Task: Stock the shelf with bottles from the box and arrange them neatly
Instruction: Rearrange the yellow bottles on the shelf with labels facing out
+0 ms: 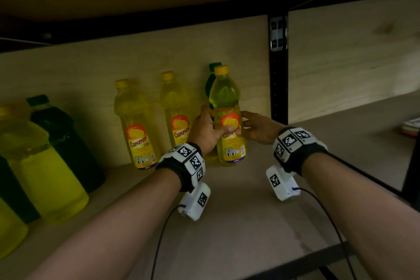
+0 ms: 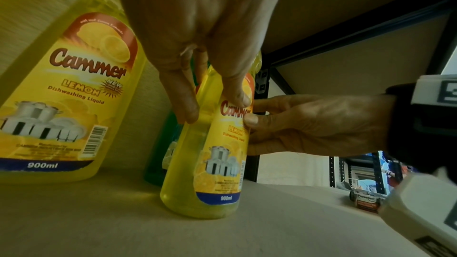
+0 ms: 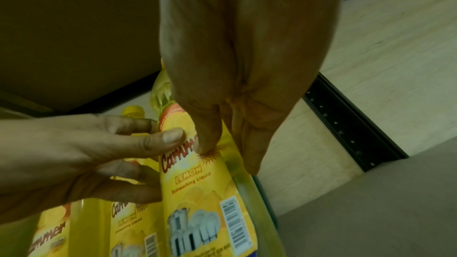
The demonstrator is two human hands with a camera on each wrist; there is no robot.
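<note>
At the far left of the shelf [image 1: 238, 207], a cluster of yellow and dark green bottles [image 1: 45, 154] is seen near the front edge. Further right, two yellow bottles [image 1: 138, 125] are stood against the back panel. Next, the left hand [image 1: 205, 129] is found grasping the yellow lemon dishwashing bottle [image 1: 228, 116], thumb laid across the label and fingers behind. This bottle is stood upright on the shelf, directly in front of a green bottle [image 1: 210, 79] and just left of the black upright post [image 1: 278, 70]. The right hand [image 1: 256, 129] is applied to the bottle's other side, fingertips [image 2: 251, 119] curled onto the label edge. The step in hand is judged to be placement and alignment. Next, a label-forward turn and a clean release of both grips are called for, without the green bottle behind being nudged.
</note>
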